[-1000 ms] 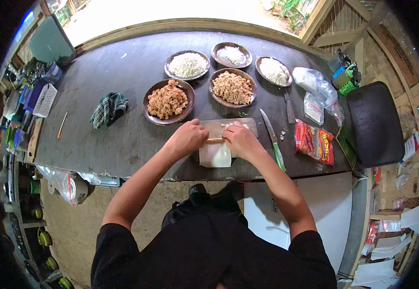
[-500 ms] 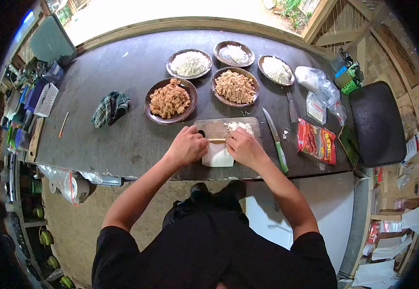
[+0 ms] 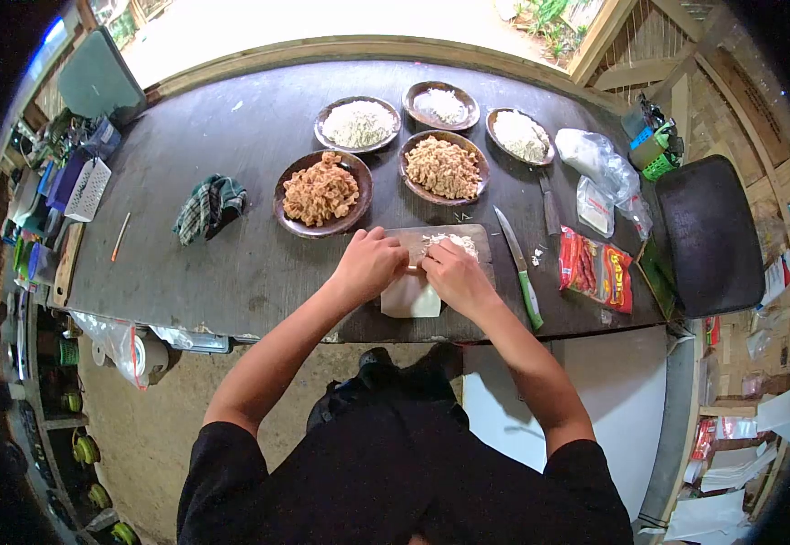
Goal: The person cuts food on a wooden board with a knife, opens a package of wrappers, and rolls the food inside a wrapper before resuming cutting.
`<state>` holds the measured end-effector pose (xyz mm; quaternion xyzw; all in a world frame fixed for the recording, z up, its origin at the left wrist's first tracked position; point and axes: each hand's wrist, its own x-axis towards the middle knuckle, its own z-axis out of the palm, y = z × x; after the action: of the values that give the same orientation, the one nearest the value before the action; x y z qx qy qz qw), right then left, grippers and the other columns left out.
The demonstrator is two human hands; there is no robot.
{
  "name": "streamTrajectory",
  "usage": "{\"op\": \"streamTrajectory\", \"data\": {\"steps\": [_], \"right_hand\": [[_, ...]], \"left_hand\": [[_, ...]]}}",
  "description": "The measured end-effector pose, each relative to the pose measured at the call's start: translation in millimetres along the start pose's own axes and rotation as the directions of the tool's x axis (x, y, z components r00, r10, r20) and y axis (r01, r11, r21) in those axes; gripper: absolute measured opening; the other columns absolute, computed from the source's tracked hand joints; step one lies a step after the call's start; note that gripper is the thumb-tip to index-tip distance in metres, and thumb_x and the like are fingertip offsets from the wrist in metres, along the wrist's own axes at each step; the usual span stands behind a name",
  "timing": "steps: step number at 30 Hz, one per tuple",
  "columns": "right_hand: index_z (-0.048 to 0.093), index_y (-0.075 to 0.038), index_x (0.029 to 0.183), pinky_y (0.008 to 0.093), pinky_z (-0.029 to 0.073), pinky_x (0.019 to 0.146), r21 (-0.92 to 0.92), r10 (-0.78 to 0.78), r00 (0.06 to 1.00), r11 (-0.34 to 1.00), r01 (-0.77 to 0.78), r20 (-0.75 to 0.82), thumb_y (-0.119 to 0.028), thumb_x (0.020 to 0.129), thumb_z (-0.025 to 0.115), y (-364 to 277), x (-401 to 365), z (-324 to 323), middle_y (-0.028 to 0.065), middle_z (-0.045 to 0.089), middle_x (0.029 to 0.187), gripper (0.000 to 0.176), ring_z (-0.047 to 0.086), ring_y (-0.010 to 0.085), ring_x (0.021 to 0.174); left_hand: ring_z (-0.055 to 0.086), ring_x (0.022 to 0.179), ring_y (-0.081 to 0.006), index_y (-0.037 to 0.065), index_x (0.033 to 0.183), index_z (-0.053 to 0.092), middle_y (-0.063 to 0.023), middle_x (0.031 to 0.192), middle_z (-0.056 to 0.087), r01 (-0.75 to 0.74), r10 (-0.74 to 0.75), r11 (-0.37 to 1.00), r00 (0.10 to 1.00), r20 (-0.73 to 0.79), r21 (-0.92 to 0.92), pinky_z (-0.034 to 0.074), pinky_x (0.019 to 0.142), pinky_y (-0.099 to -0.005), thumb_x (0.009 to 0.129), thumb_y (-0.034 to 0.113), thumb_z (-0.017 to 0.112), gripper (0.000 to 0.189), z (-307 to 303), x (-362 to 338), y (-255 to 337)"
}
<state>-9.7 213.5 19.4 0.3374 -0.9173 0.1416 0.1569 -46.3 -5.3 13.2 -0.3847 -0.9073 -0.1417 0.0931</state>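
A white, squarish sheet [image 3: 410, 298] lies at the near end of a wooden cutting board [image 3: 399, 238]. My left hand [image 3: 370, 268] is closed at the sheet's far left edge, its fingers pinched and partly hidden by the back of the hand. Opposite it, my right hand [image 3: 454, 275] pinches the far right edge, close to the left. White shreds [image 3: 454, 242] lie on the board just beyond my right fingers. A green-handled knife [image 3: 519, 268] rests right of the board.
Beyond the board stand bowls of brown chunky food [image 3: 320, 193], tan pieces [image 3: 443, 167] and white shreds [image 3: 359, 123]. To the right are a dark-handled knife [image 3: 550, 207], plastic bags [image 3: 599, 168] and a red packet [image 3: 595, 272]. A checked cloth [image 3: 211, 209] lies left.
My hands have come closer together; the left moved right and slightly up. The pale strip that stretched between them is now mostly covered by the fingers.
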Motion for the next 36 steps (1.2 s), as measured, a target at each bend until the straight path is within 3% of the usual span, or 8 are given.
{"op": "streamTrajectory", "data": {"steps": [6, 10, 15, 19, 24, 30, 34, 36], "right_hand": [[0.070, -0.004, 0.086, 0.0360, 0.054, 0.080, -0.046, -0.061, 0.997, 0.997, 0.059, -0.046, -0.008, 0.081, 0.066, -6, -12, 1, 0.0077, 0.062, 0.086, 0.007, 0.062, 0.0247, 0.093], [0.070, -0.003, 0.084, 0.0360, 0.053, 0.080, -0.033, -0.059, 0.998, 0.998, 0.058, -0.035, -0.007, 0.083, 0.067, -8, -19, 4, 0.0078, 0.062, 0.087, 0.005, 0.061, 0.0246, 0.091], [0.070, -0.002, 0.081, 0.0356, 0.053, 0.082, 0.088, 0.037, 0.997, 0.996, -0.031, -0.073, -0.006, 0.087, 0.066, -7, -15, 8, 0.0084, 0.061, 0.087, 0.008, 0.061, 0.0257, 0.093], [0.070, -0.003, 0.083, 0.0367, 0.053, 0.086, 0.089, 0.088, 0.995, 0.993, -0.083, -0.052, -0.005, 0.084, 0.065, -8, -9, 6, 0.0099, 0.061, 0.089, 0.006, 0.060, 0.0277, 0.096], [0.069, -0.003, 0.084, 0.0368, 0.052, 0.087, 0.061, 0.057, 0.998, 0.997, -0.056, -0.008, -0.006, 0.082, 0.065, -7, -13, 6, 0.0104, 0.062, 0.091, 0.005, 0.060, 0.0276, 0.098], [0.071, -0.002, 0.088, 0.0357, 0.053, 0.085, 0.038, 0.015, 0.997, 0.999, -0.013, -0.069, -0.006, 0.084, 0.067, -15, -28, 6, 0.0096, 0.061, 0.090, 0.007, 0.061, 0.0267, 0.097], [0.074, -0.001, 0.092, 0.0365, 0.054, 0.083, 0.082, 0.061, 0.997, 0.995, -0.057, -0.052, -0.005, 0.085, 0.069, -20, -31, 4, 0.0093, 0.062, 0.088, 0.010, 0.061, 0.0269, 0.096], [0.074, -0.001, 0.092, 0.0370, 0.054, 0.083, 0.135, 0.091, 0.993, 0.988, -0.081, -0.071, -0.005, 0.085, 0.069, -16, -29, 8, 0.0096, 0.062, 0.088, 0.010, 0.061, 0.0273, 0.096]], "left_hand": [[0.061, 0.089, -0.0197, 0.019, 0.082, 0.073, 0.0024, 0.082, 0.067, -0.174, 0.177, 0.970, 0.984, -0.002, 0.167, 0.042, 0.084, -0.0397, 0.084, 0.024, 0.072, 0.006, -8, -10, 5], [0.061, 0.089, -0.0199, 0.019, 0.080, 0.073, 0.0022, 0.084, 0.068, -0.177, 0.168, 0.960, 0.984, 0.057, 0.217, 0.042, 0.083, -0.0383, 0.085, 0.026, 0.072, 0.009, -10, -16, 12], [0.060, 0.089, -0.0207, 0.019, 0.082, 0.077, 0.0032, 0.083, 0.070, 0.055, -0.055, 0.998, 0.997, 0.046, 0.008, 0.043, 0.081, -0.0371, 0.088, 0.028, 0.073, 0.012, -6, -11, 12], [0.061, 0.088, -0.0201, 0.021, 0.083, 0.077, 0.0041, 0.081, 0.069, 0.085, -0.089, 0.995, 0.993, -0.080, -0.052, 0.044, 0.080, -0.0376, 0.087, 0.031, 0.074, 0.012, -1, -8, 9], [0.060, 0.090, -0.0199, 0.020, 0.081, 0.076, 0.0053, 0.086, 0.069, 0.010, -0.011, 1.000, 0.998, 0.063, 0.014, 0.044, 0.081, -0.0364, 0.083, 0.029, 0.075, 0.010, -6, -8, 7], [0.060, 0.091, -0.0201, 0.021, 0.080, 0.073, 0.0047, 0.082, 0.067, -0.207, 0.211, 0.969, 0.977, -0.016, 0.137, 0.045, 0.085, -0.0358, 0.082, 0.027, 0.072, 0.007, -6, -16, 8], [0.060, 0.092, -0.0208, 0.021, 0.082, 0.075, 0.0042, 0.083, 0.068, -0.171, 0.169, 0.982, 0.985, 0.035, 0.078, 0.046, 0.086, -0.0363, 0.082, 0.028, 0.072, 0.008, -6, -20, 10], [0.060, 0.092, -0.0211, 0.020, 0.085, 0.078, 0.0035, 0.084, 0.070, -0.044, 0.043, 0.999, 0.997, 0.059, 0.031, 0.046, 0.085, -0.0370, 0.083, 0.027, 0.072, 0.009, -6, -20, 11]]}}
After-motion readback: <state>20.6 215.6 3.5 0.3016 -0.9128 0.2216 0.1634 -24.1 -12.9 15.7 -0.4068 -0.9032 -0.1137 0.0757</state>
